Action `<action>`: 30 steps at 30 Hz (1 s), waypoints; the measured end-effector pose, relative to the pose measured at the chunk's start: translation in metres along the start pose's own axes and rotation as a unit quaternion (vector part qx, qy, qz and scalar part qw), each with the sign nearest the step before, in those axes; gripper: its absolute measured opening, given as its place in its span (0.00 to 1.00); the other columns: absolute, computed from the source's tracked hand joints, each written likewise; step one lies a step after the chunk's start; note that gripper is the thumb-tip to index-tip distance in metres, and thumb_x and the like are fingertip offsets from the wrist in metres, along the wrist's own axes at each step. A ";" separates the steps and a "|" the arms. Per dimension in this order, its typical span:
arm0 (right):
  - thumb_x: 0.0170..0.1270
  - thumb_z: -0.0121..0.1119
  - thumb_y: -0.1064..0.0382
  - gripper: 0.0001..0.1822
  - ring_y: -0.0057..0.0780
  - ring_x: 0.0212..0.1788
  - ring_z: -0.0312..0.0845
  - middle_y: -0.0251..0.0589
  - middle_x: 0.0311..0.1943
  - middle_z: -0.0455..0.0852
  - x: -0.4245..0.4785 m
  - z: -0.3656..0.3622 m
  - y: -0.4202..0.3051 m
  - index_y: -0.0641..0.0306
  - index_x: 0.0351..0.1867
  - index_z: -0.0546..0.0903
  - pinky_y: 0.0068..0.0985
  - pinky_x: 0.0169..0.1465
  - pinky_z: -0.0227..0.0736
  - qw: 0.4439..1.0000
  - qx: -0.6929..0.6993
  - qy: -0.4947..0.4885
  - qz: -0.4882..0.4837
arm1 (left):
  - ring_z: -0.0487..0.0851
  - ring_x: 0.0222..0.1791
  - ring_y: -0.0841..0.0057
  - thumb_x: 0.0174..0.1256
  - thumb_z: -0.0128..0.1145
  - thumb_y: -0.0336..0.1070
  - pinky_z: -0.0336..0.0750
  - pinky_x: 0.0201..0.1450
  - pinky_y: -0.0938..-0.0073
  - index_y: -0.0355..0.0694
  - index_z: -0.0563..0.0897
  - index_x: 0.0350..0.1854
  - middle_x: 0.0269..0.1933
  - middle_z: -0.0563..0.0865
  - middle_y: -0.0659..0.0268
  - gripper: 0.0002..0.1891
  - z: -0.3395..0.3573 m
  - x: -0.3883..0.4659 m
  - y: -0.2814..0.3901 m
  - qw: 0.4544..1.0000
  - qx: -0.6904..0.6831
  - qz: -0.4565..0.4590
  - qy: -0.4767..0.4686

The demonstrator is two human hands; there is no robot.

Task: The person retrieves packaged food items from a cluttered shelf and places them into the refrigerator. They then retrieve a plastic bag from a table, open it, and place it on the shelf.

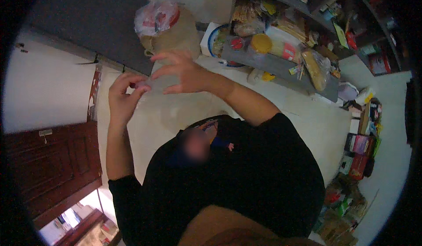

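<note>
My left hand point(123, 92) is raised at the left, its thumb and fingertips pinched on a small pale pinkish, see-through piece point(144, 83). The piece looks like thin film or a bag, but blur leaves its exact kind unclear. Close to its right is my right hand point(184, 73), fingers spread apart and pointing at the left hand. Nothing clear shows in the right hand. Behind the fingers stands a tan sack-like container point(179, 31), with a clear plastic bag point(155, 18) holding something red and white on top.
A grey shelf unit point(280, 64) at the upper right holds a yellow-lidded jar point(261, 43) and several packets. Beside it sits a white box point(211, 40). Boxes point(361, 143) line the right wall. A dark red wooden door point(52, 167) is at left, above pale floor tiles point(158, 114).
</note>
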State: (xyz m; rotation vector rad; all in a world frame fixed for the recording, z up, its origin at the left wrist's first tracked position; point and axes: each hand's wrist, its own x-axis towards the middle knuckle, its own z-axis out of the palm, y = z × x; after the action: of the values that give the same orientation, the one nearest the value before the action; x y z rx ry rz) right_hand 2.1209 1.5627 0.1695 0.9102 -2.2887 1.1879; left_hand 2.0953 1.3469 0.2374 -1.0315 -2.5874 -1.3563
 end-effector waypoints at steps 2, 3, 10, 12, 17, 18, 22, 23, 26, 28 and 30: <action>0.46 0.70 0.55 0.16 0.37 0.64 0.60 0.35 0.58 0.71 0.006 0.013 -0.001 0.47 0.40 0.84 0.41 0.63 0.48 1.000 0.017 0.006 0.003 | 0.75 0.30 0.78 0.44 0.68 0.25 0.70 0.34 0.81 0.35 0.81 0.28 0.29 0.79 0.66 0.08 0.009 0.002 0.001 1.000 0.005 0.001 0.004; 0.47 0.69 0.55 0.14 0.36 0.64 0.62 0.33 0.57 0.73 0.004 0.015 -0.001 0.48 0.38 0.84 0.42 0.63 0.48 0.999 0.012 -0.019 0.032 | 0.75 0.30 0.78 0.44 0.68 0.25 0.69 0.33 0.81 0.35 0.81 0.27 0.29 0.79 0.66 0.08 0.013 0.001 0.002 1.000 -0.006 -0.002 0.003; 0.57 0.62 0.52 0.09 0.30 0.61 0.66 0.31 0.48 0.82 -0.015 0.046 0.005 0.47 0.35 0.86 0.44 0.63 0.47 0.993 0.060 -0.090 0.053 | 0.74 0.28 0.79 0.42 0.69 0.23 0.69 0.32 0.81 0.34 0.76 0.21 0.27 0.77 0.66 0.10 0.015 -0.017 0.004 0.999 -0.044 -0.011 -0.001; 0.57 0.61 0.50 0.10 0.28 0.61 0.66 0.32 0.49 0.82 -0.018 0.057 0.013 0.47 0.37 0.86 0.45 0.63 0.46 0.989 0.062 -0.122 0.053 | 0.74 0.28 0.78 0.42 0.68 0.22 0.68 0.32 0.81 0.34 0.76 0.21 0.26 0.76 0.66 0.10 0.009 -0.019 0.004 1.000 -0.015 -0.009 0.008; 0.58 0.58 0.46 0.14 0.27 0.62 0.65 0.34 0.49 0.81 -0.037 0.077 0.036 0.45 0.40 0.84 0.47 0.65 0.43 0.974 -0.065 -0.203 0.078 | 0.74 0.29 0.78 0.41 0.67 0.21 0.68 0.35 0.80 0.35 0.76 0.22 0.27 0.76 0.66 0.10 -0.019 -0.018 0.004 0.999 -0.021 0.015 0.039; 0.58 0.57 0.45 0.14 0.26 0.63 0.64 0.35 0.49 0.81 -0.044 0.079 0.041 0.45 0.40 0.84 0.48 0.65 0.43 0.966 -0.092 -0.228 0.085 | 0.73 0.30 0.78 0.41 0.67 0.20 0.68 0.35 0.80 0.35 0.76 0.22 0.28 0.76 0.65 0.10 -0.028 -0.018 0.004 0.998 -0.038 0.012 0.049; 0.60 0.54 0.45 0.13 0.26 0.63 0.65 0.31 0.48 0.81 -0.079 0.085 0.065 0.43 0.39 0.83 0.50 0.63 0.43 0.943 -0.107 -0.289 0.123 | 0.72 0.33 0.79 0.41 0.66 0.18 0.66 0.39 0.81 0.35 0.76 0.23 0.30 0.75 0.66 0.11 -0.065 -0.022 0.006 0.995 -0.048 0.008 0.083; 0.60 0.54 0.46 0.12 0.26 0.62 0.65 0.29 0.48 0.81 -0.089 0.088 0.072 0.42 0.39 0.83 0.50 0.63 0.44 0.946 -0.105 -0.283 0.116 | 0.72 0.34 0.79 0.41 0.66 0.18 0.66 0.39 0.82 0.35 0.76 0.23 0.31 0.75 0.67 0.11 -0.073 -0.024 0.007 0.994 -0.057 -0.001 0.088; 0.60 0.54 0.46 0.11 0.27 0.58 0.69 0.30 0.51 0.79 -0.113 0.099 0.093 0.40 0.39 0.82 0.52 0.61 0.46 0.931 -0.151 -0.313 0.113 | 0.71 0.33 0.79 0.44 0.65 0.19 0.65 0.39 0.83 0.35 0.76 0.23 0.31 0.75 0.66 0.10 -0.095 -0.029 0.012 0.995 -0.056 -0.015 0.086; 0.60 0.55 0.48 0.10 0.27 0.55 0.72 0.30 0.52 0.79 -0.128 0.100 0.106 0.39 0.39 0.82 0.51 0.61 0.46 0.922 -0.182 -0.317 0.127 | 0.71 0.33 0.80 0.45 0.64 0.19 0.65 0.39 0.84 0.35 0.75 0.23 0.31 0.75 0.66 0.09 -0.104 -0.033 0.015 0.994 -0.042 -0.011 0.101; 0.60 0.55 0.50 0.09 0.26 0.52 0.74 0.29 0.50 0.80 -0.141 0.095 0.119 0.39 0.39 0.83 0.47 0.62 0.46 0.922 -0.181 -0.305 0.158 | 0.70 0.32 0.80 0.45 0.61 0.21 0.64 0.39 0.83 0.36 0.74 0.22 0.30 0.73 0.67 0.08 -0.110 -0.036 0.015 0.988 -0.060 -0.029 0.140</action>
State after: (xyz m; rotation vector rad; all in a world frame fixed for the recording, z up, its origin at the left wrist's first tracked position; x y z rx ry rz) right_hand 2.1311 1.5857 -0.0370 0.8703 -3.1138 0.5799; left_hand 2.1038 1.2518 0.3040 -0.7199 -2.3735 -1.5604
